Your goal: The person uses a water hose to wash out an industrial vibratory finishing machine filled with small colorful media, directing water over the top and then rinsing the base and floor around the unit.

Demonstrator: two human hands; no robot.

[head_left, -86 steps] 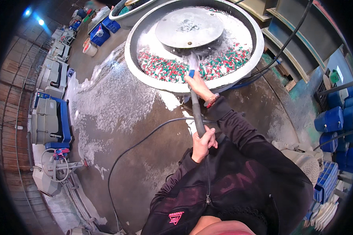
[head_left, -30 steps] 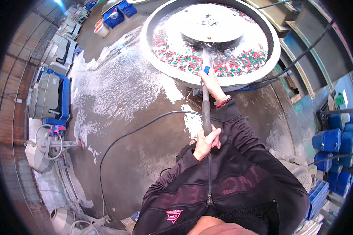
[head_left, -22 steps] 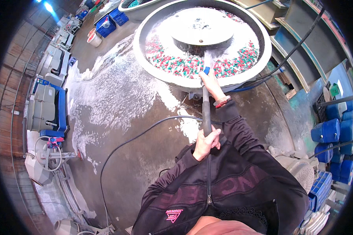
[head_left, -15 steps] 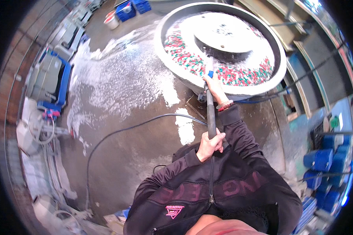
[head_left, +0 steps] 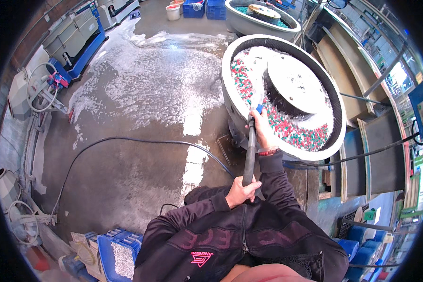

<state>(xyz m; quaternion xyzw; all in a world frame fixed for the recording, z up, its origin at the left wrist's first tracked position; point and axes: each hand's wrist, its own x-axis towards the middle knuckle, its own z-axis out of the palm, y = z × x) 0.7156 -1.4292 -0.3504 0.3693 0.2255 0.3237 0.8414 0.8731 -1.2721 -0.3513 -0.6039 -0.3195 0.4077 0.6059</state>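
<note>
Rinsing, apparently, coloured pieces (head_left: 301, 135) in a round tub (head_left: 227, 75): right hand (head_left: 264, 130) and left hand (head_left: 241, 191) grip the hose (head_left: 251, 157); the next sweep likely calls for steady aim.

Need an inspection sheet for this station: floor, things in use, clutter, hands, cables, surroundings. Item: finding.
Surface: floor wet-looking, with white foam spread left of the tub.
Things in use: dark hose with blue tip, aimed over the near rim of the round tub; red, green and white pieces around its central disc.
Clutter: blue crate of white pieces, lower left; white bucket at the far end.
Hands: left hand grips the hose lower down; right hand grips near the tip.
Cables: black line curves across the floor; hose or cable, cannot tell.
Surroundings: second tub behind; blue drums lower right.
</note>
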